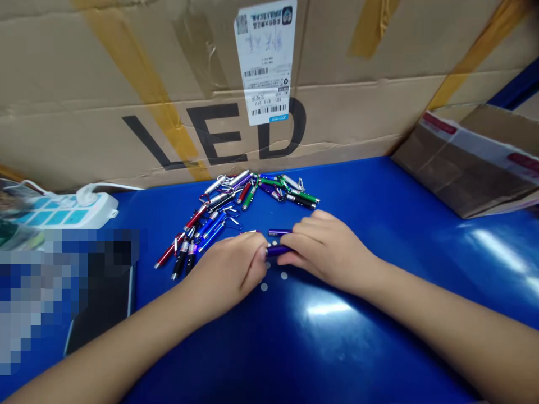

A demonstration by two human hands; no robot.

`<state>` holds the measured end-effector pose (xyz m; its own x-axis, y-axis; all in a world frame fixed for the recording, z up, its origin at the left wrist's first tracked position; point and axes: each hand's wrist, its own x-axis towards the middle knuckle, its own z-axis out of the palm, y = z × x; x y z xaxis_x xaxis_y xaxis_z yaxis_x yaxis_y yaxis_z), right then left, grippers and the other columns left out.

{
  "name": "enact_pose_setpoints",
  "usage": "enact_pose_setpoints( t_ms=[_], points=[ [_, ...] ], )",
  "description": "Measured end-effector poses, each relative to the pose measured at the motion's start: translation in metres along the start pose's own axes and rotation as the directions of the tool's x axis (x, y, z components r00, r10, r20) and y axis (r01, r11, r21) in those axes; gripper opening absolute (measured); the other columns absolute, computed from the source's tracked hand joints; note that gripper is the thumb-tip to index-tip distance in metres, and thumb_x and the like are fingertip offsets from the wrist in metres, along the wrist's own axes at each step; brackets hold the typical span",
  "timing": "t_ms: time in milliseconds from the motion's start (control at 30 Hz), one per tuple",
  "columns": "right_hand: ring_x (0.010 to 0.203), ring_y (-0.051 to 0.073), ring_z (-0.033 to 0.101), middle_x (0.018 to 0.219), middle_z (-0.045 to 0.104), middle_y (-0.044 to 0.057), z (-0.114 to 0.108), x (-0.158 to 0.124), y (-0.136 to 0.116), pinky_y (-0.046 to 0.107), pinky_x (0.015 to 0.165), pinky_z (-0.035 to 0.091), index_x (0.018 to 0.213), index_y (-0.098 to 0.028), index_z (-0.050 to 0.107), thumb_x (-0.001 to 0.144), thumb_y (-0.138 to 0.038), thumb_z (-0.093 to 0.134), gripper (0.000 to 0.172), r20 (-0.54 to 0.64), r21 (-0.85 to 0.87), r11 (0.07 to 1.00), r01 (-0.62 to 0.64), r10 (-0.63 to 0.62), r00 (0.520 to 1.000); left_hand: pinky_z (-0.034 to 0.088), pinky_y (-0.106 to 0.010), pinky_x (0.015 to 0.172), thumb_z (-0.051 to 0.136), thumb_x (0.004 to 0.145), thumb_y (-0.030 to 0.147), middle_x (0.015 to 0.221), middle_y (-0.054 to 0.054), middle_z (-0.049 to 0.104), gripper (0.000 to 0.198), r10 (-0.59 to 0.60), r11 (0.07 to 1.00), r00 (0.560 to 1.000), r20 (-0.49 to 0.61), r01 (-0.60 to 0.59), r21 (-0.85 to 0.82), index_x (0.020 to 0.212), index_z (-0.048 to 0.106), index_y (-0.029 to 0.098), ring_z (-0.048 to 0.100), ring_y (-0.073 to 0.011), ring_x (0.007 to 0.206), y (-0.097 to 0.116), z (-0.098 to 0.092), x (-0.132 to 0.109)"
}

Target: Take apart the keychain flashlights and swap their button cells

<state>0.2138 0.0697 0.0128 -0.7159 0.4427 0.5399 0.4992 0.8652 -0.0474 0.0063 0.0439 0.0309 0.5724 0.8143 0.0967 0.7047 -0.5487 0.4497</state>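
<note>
A purple tube [277,251] sits between the hands above the desk [357,348], held by the right hand's [326,247] curled fingers. The left hand [238,258] meets its other end, fingers folded in; what they grip cannot be told. Another purple piece [279,232] shows beside the right fingers. Silver discs [284,275] lie nearby; beyond are colored penlights [209,223] and a cardboard box [337,106].

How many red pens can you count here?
3: the leftmost red pen, beside a black pen; a second red pen, farther back and to the right; a third red pen, farther right, beside a green pen. More may be hidden under the others.
</note>
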Motion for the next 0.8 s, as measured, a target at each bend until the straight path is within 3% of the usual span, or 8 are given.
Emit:
enact_pose_setpoints(
  t_ms=[100,200,333,467,633,800],
  points=[
    [0.057,0.013,0.044,0.061,0.058,-0.002,-0.001,0.0,0.002,0.03,0.059,0.024,0.088,-0.019,0.066,0.098,-0.032,0.042,0.03,-0.005,-0.098,0.992,0.078,-0.079,0.997,0.037,-0.028,0.059,0.02,0.098,0.03,0.065,0.002,0.048,0.037,-0.12,0.95,0.991,0.066,0.134,-0.282,0.069,0.042,0.021,0.046,-0.0142,0.061,0.004,-0.009,-0.002],
    [0.059,0.013,0.047,0.064,0.06,-0.001,0.002,-0.001,0.004,0.03,0.061,0.027,0.088,-0.017,0.065,0.097,-0.038,0.043,0.032,-0.023,-0.045,0.999,0.026,-0.027,0.999,0.037,-0.028,0.061,0.02,0.098,0.03,0.067,0.002,0.048,0.038,-0.169,0.92,0.983,0.068,0.182,-0.347,0.07,0.043,0.021,0.046,-0.0141,0.063,0.006,-0.014,-0.004],
    [0.071,0.016,0.055,0.077,0.065,0.004,0.004,-0.003,0.008,0.029,0.067,0.032,0.093,-0.016,0.063,0.096,-0.041,0.043,0.032,0.095,0.129,0.98,-0.152,0.141,0.985,0.038,-0.03,0.066,0.023,0.098,0.03,0.071,0.001,0.05,0.034,-0.144,0.95,0.989,0.039,0.149,-0.273,0.074,0.046,0.021,0.048,-0.0153,0.067,0.002,-0.01,-0.005],
    [0.078,0.019,0.056,0.084,0.067,0.006,0.004,-0.005,0.013,0.031,0.073,0.035,0.097,-0.016,0.063,0.095,-0.041,0.045,0.03,0.195,0.2,0.959,-0.199,0.16,0.968,0.038,-0.031,0.067,0.025,0.096,0.031,0.071,0.001,0.051,0.032,-0.155,0.978,0.988,-0.023,0.15,-0.148,0.076,0.048,0.021,0.049,-0.0164,0.069,-0.008,-0.005,-0.003],
    [0.08,0.019,0.055,0.093,0.068,0.008,0.005,-0.007,0.018,0.031,0.075,0.037,0.099,-0.016,0.064,0.095,-0.041,0.046,0.031,0.268,0.207,0.967,-0.146,0.087,0.959,0.036,-0.031,0.062,0.027,0.095,0.035,0.068,0.001,0.053,0.032,-0.188,0.982,0.982,-0.022,0.188,-0.013,0.075,0.048,0.021,0.05,-0.0164,0.065,-0.019,-0.003,0.002],
    [0.081,0.02,0.053,0.087,0.066,0.007,0.003,-0.007,0.021,0.031,0.072,0.034,0.098,-0.017,0.066,0.094,-0.044,0.046,0.034,0.361,0.123,0.992,-0.028,-0.018,0.932,0.034,-0.028,0.057,0.033,0.094,0.043,0.066,0.001,0.054,0.035,-0.173,0.979,0.985,-0.009,0.173,0.113,0.071,0.046,0.02,0.052,-0.016,0.063,-0.023,0.001,0.005]
  ],
)
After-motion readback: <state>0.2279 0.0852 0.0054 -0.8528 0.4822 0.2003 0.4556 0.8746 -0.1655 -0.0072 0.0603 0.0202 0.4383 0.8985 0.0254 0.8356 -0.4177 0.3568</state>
